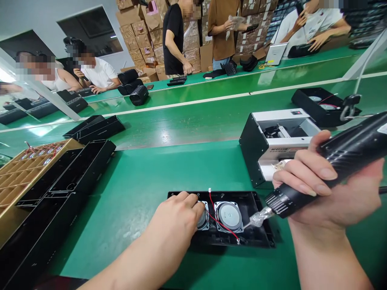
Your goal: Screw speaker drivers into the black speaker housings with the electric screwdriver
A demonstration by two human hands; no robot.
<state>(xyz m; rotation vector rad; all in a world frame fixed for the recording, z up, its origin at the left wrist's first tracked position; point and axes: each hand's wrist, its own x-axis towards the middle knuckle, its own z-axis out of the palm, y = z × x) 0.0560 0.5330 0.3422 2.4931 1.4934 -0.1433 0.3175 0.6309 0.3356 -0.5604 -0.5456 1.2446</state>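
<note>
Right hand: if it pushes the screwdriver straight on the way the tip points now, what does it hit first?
The right hand aims the electric screwdriver down-left. Its tip would probably meet the black panel just beside the right speaker first, near the red wire; depth is unclear.

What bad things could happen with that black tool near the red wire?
The black electric screwdriver's tip sits close to the thin red wire, so it might nick it. The left hand rests on one round silver speaker; a slip could jab fingers or dent the second silver speaker.
</note>
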